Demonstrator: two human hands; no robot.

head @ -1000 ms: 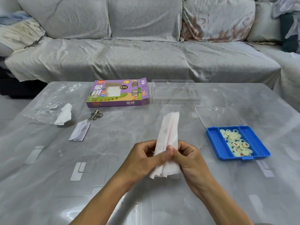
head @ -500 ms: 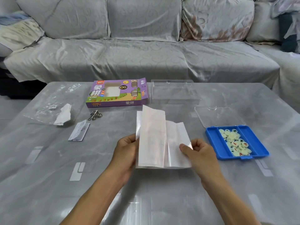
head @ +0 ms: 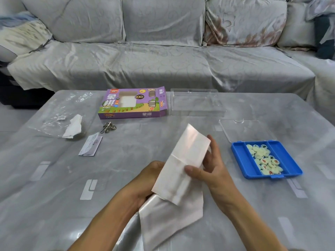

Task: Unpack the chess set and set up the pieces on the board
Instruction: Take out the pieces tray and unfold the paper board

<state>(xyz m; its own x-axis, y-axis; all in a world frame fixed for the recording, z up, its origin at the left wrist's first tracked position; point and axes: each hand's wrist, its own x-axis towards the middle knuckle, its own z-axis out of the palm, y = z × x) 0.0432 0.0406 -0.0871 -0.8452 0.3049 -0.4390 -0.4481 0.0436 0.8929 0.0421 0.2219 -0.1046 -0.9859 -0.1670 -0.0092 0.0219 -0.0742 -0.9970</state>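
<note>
Grey and wide, the sofa (head: 163, 57) fills the back of the room, with soft cushions along it. Just in front stands the big grey table (head: 54, 187) with a shiny clear cover on top.

Over the near middle of the table, both hands hold the folded paper board (head: 181, 171). It is white, partly opened, and one flap hangs down toward the table. The left hand (head: 145, 183) is under the paper on its left side, and its fingers are hidden, so I cannot tell how they lie. The right hand (head: 208, 169) pinches the paper, thumb on the front and fingers behind.

At the far side lies the purple game box (head: 133, 104), and next to it a clear plastic tray (head: 196, 103). To the right sits the blue case (head: 239, 158) with its clear lid (head: 246, 129) open behind it. The round pale pieces (head: 263, 159) lie heaped inside.

On the left lie a clear plastic bag (head: 59, 109), a crumpled white tissue (head: 73, 126), a small paper slip (head: 90, 146) and a metal ring puzzle (head: 108, 127).
</note>
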